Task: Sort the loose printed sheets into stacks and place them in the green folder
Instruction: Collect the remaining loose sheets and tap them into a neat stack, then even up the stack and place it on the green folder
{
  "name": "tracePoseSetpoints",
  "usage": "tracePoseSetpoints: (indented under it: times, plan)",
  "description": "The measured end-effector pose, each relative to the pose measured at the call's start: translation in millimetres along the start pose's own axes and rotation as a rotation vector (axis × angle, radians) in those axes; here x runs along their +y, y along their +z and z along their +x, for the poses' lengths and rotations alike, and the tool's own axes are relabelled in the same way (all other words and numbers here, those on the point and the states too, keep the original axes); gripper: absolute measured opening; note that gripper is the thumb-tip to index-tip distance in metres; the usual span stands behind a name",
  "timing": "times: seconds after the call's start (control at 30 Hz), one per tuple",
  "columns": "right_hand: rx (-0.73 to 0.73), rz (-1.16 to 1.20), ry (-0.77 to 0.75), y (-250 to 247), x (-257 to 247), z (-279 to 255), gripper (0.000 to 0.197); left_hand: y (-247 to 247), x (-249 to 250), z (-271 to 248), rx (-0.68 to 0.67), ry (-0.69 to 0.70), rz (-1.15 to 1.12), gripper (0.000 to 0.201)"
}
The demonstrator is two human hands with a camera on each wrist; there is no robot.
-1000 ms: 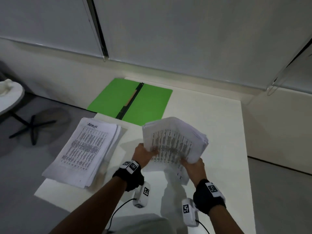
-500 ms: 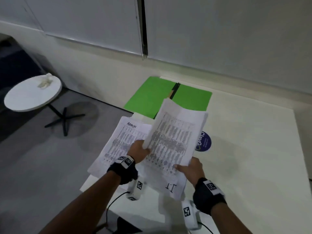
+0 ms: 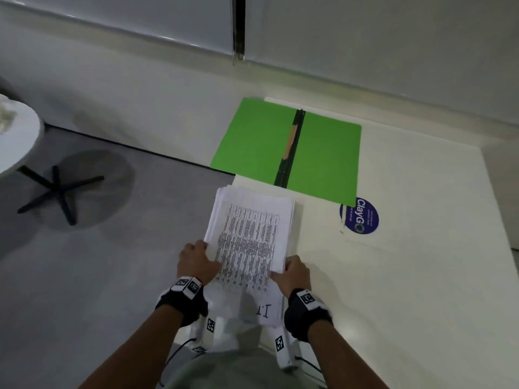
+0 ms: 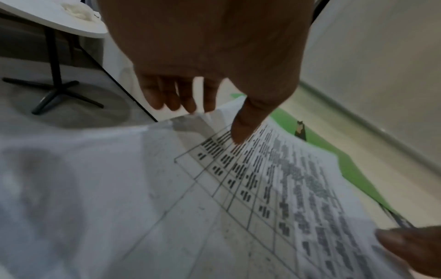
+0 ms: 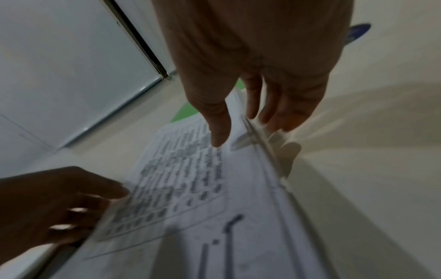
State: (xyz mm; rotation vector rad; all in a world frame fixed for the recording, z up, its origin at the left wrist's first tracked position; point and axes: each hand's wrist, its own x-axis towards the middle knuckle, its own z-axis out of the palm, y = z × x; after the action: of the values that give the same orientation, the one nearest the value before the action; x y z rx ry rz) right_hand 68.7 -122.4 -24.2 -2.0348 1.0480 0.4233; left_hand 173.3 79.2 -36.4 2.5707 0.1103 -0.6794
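A thick stack of printed sheets (image 3: pixel 250 234) with a table of text lies at the left edge of the white table (image 3: pixel 407 276), "I.T" handwritten on its near end. My left hand (image 3: pixel 196 259) grips its left edge, thumb on top (image 4: pixel 210 122). At the right edge my right hand (image 3: pixel 292 273) holds it, thumb on the page and fingers down the side (image 5: pixel 243 132). The green folder (image 3: pixel 252 147) lies open and flat just beyond the stack, a dark spine with a tan strip down its middle. Whatever is under the stack is hidden.
A round blue ClayGo sticker (image 3: pixel 361 217) sits on the table right of the stack, partly under the folder's corner. The folder's left flap overhangs the table edge. On the grey floor to the left stands a round white side table (image 3: pixel 14 136).
Both hands carried the raised bundle leftward and lowered it flat where the other stack lay at the table's left edge. That stack no longer shows.
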Motion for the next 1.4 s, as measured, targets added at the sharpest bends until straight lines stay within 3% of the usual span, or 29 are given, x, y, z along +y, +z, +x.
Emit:
tracePoseSetpoints:
  times: [0.1,0.2,0.27,0.33,0.43,0.53,0.6,0.67,0.73,0.8,0.9,1.07,1.17,1.27,1.4]
  plan:
    - [0.182,0.01,0.135,-9.4,4.6,8.2,0.067,5.3,-10.6,15.4,0.07,-0.149,-0.092,0.072]
    - [0.114,0.116,0.162,-11.2,3.7,24.4,0.085,3.3,-10.4,39.8,-0.075,-0.125,-0.425,0.081]
    - [0.068,0.167,0.094,-1.1,-3.0,33.5,0.097,2.7,0.3,47.8,-0.194,-0.053,-0.497,0.084]
    - [0.03,0.28,0.034,15.0,-12.2,36.6,0.107,8.1,9.7,50.3,-0.25,-0.042,-0.491,0.077]
    - [-0.004,0.501,0.039,36.3,-20.6,33.6,0.112,19.5,9.0,44.4,-0.18,-0.052,-0.445,0.056]
    - [0.018,0.556,0.144,48.2,-10.3,30.8,0.097,20.3,-1.4,30.2,-0.1,-0.052,-0.444,0.037]
    - [0.004,0.61,0.207,50.1,-0.8,28.2,0.063,17.1,-10.4,23.3,-0.053,-0.04,-0.431,0.025]
    - [-0.099,0.716,0.176,46.1,0.4,19.7,0.033,12.5,-16.2,18.8,-0.002,-0.001,-0.405,0.034]
    - [-0.197,0.736,0.053,33.1,-8.1,9.5,0.038,1.5,-14.1,13.7,0.029,0.032,-0.428,0.041]
    - [-0.228,0.762,-0.079,12.8,-23.9,-1.9,0.045,-20.2,-3.8,8.6,0.031,0.077,-0.549,0.036]
    - [-0.192,0.794,-0.25,-26.2,-49.5,-16.2,0.047,-66.8,24.8,-2.3,-0.042,0.208,-0.828,0.048]
    - [-0.056,0.792,-0.537,-77.0,-87.8,-38.1,0.049,-111.6,72.8,-21.2,0.043,0.39,-1.043,0.047]
    - [0.032,0.798,-0.588,-85.8,-93.8,-44.8,0.046,-112.2,80.7,-29.5,0.081,0.419,-1.092,0.054]
    - [0.034,0.769,-0.526,-82.9,-81.5,-44.4,0.038,-101.9,74.1,-36.0,0.057,0.407,-1.055,0.047]
    - [0.028,0.763,-0.468,-84.6,-72.0,-44.9,0.042,-97.3,76.6,-45.5,0.069,0.426,-1.004,0.05]
